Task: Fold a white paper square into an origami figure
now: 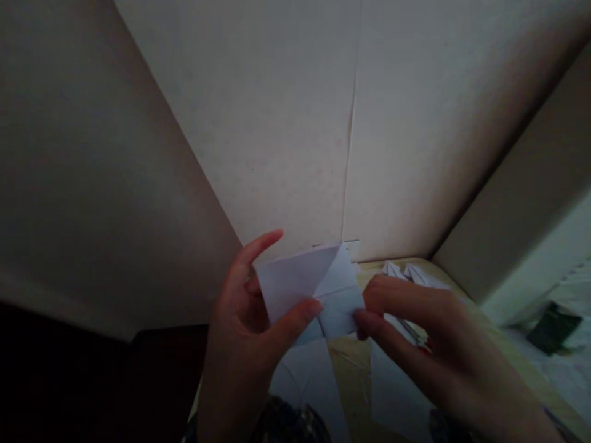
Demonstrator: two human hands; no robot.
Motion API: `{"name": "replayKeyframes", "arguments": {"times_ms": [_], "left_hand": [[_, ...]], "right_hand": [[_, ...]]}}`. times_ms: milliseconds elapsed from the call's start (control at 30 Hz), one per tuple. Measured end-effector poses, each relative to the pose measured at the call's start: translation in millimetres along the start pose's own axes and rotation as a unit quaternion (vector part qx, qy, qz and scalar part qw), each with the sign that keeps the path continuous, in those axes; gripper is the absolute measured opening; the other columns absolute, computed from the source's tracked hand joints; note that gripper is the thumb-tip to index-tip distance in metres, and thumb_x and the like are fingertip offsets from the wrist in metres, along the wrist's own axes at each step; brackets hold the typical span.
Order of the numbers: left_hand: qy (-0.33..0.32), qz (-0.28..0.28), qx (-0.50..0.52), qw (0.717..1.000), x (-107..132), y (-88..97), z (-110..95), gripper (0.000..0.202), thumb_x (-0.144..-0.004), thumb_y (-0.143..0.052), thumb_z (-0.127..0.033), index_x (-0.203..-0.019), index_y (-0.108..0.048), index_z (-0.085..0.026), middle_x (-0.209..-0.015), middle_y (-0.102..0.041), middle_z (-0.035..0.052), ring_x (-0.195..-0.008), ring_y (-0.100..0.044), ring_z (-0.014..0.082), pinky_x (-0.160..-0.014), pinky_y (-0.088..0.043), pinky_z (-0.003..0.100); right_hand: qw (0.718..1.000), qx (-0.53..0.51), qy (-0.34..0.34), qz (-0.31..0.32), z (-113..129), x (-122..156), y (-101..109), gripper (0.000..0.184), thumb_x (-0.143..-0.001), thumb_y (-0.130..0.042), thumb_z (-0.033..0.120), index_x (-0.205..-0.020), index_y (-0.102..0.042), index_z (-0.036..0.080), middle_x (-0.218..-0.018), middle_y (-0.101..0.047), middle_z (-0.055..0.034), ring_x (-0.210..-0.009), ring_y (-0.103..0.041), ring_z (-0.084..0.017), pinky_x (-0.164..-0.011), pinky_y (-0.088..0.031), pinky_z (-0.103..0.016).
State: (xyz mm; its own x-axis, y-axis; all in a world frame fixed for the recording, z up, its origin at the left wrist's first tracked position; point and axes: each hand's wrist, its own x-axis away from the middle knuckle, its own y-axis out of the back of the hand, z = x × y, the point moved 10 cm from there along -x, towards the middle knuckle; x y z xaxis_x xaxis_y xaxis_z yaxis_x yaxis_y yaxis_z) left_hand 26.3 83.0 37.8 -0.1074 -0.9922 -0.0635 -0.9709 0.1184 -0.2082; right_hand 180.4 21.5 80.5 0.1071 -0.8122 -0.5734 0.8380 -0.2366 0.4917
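Head view: both hands (244,332) (455,344) hold folded paper (295,277).

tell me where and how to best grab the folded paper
Probably pinch the folded paper by its thin upper edge, from above: that edge looks free, while the left hand holds its left side and the right hand pinches its right edge.

Dim light, pale walls (277,123), 1 wavy vertical seam (351,123), yellowish tabletop (353,400)

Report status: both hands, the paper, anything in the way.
Left hand gripping folded paper, thumb on its face. Right hand pinching its right edge. Paper held above table. White sheet below, no obstruction seen.
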Motion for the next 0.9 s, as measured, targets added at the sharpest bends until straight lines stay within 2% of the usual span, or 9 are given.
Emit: {"name": "replayKeyframes", "arguments": {"times_ms": [167, 233, 300, 367, 467, 567, 633, 733, 900], "left_hand": [[0.0, -0.039, 0.042, 0.998, -1, -4.4, 5, 0.066, -0.066, -0.088, -0.006, -0.122, -0.062, -0.03, -0.072, -0.078, -0.0122, -0.066, -0.076, 0.011, -0.057, -0.058, 0.011], [-0.002, -0.019, 0.071, 0.997, -1, -15.0, 5, 0.066, -0.062, -0.087, -0.003, -0.118, -0.065, -0.03, -0.071, -0.077, -0.0128, -0.062, -0.075, 0.0111, -0.054, -0.057, 0.012], [0.014, -0.032, 0.087, 0.996, 1, -17.3, 8, 0.06, -0.062, -0.086, -0.004, -0.113, -0.068, -0.03, -0.064, -0.072, -0.0131, -0.062, -0.075, 0.0117, -0.051, -0.053, 0.012], [0.031, -0.035, 0.079, 0.996, 3, -18.5, 10, 0.057, -0.063, -0.086, -0.006, -0.113, -0.07, -0.028, -0.061, -0.072, -0.0113, -0.061, -0.074, 0.0124, -0.049, -0.051, 0.012], [0.047, -0.031, 0.039, 0.998, 4, -16.9, 11, 0.059, -0.064, -0.085, -0.011, -0.118, -0.069, -0.026, -0.064, -0.075, -0.0088, -0.057, -0.072, 0.0131, -0.049, -0.052, 0.015], [0.067, -0.01, -0.002, 0.998, 3, -16.1, 13, 0.064, -0.066, -0.085, -0.013, -0.125, -0.066, -0.025, -0.065, -0.076, -0.0081, -0.057, -0.072, 0.0138, -0.051, -0.053, 0.016], [0.08, 0.017, -0.022, 0.996, 3, -18.6, 14, 0.067, -0.066, -0.084, -0.013, -0.129, -0.064, -0.025, -0.064, -0.076, -0.0077, -0.056, -0.072, 0.0137, -0.051, -0.053, 0.016], [0.089, 0.043, -0.037, 0.994, 4, -21.6, 16, 0.074, -0.066, -0.085, -0.013, -0.135, -0.061, -0.026, -0.065, -0.077, -0.0075, -0.058, -0.072, 0.0154, -0.052, -0.053, 0.018], [0.089, 0.03, -0.033, 0.995, 3, -21.9, 19, 0.067, -0.067, -0.086, -0.016, -0.13, -0.065, -0.025, -0.066, -0.077, -0.0074, -0.059, -0.072, 0.0147, -0.054, -0.054, 0.017]], "right_hand": [[0.997, 0.017, -0.002, 0.077, -5, 1, -9, 0.03, -0.1, -0.061, 0.027, -0.072, -0.069, 0.024, -0.07, -0.074, 0.0008, -0.064, -0.072, -0.017, -0.054, -0.055, -0.025], [0.997, 0.021, -0.01, 0.073, -11, 4, -2, 0.028, -0.099, -0.063, 0.027, -0.072, -0.069, 0.024, -0.072, -0.073, 0.0011, -0.067, -0.072, -0.017, -0.059, -0.057, -0.025], [0.999, 0.025, -0.008, 0.044, -15, 6, 10, 0.019, -0.097, -0.067, 0.027, -0.077, -0.069, 0.025, -0.074, -0.073, 0.0028, -0.069, -0.071, -0.016, -0.062, -0.057, -0.023], [1.0, 0.025, -0.012, -0.001, -19, 10, 24, 0.005, -0.092, -0.074, 0.024, -0.093, -0.071, 0.029, -0.08, -0.074, 0.0042, -0.073, -0.072, -0.015, -0.064, -0.057, -0.021], [0.994, 0.022, -0.034, -0.1, -22, 19, 43, 0.023, -0.093, -0.075, 0.024, -0.113, -0.071, 0.035, -0.093, -0.074, 0.0032, -0.084, -0.07, -0.017, -0.074, -0.056, -0.025], [0.989, 0.001, -0.038, -0.14, -14, 25, 44, 0.03, -0.096, -0.071, 0.02, -0.119, -0.07, 0.038, -0.102, -0.073, 0.0025, -0.094, -0.068, -0.018, -0.082, -0.055, -0.028], [0.991, -0.003, -0.018, -0.132, -6, 25, 39, 0.029, -0.097, -0.068, 0.018, -0.119, -0.07, 0.037, -0.103, -0.073, 0.0019, -0.094, -0.067, -0.019, -0.082, -0.055, -0.03], [0.996, 0.024, 0.022, -0.081, 2, 20, 30, 0.029, -0.097, -0.066, 0.015, -0.117, -0.07, 0.035, -0.105, -0.074, 0.0002, -0.097, -0.069, -0.02, -0.082, -0.057, -0.032], [0.997, 0.04, 0.045, -0.058, 0, 14, 32, 0.03, -0.098, -0.066, 0.017, -0.121, -0.07, 0.035, -0.108, -0.075, 0.0011, -0.097, -0.071, -0.018, -0.08, -0.059, -0.027]]}}
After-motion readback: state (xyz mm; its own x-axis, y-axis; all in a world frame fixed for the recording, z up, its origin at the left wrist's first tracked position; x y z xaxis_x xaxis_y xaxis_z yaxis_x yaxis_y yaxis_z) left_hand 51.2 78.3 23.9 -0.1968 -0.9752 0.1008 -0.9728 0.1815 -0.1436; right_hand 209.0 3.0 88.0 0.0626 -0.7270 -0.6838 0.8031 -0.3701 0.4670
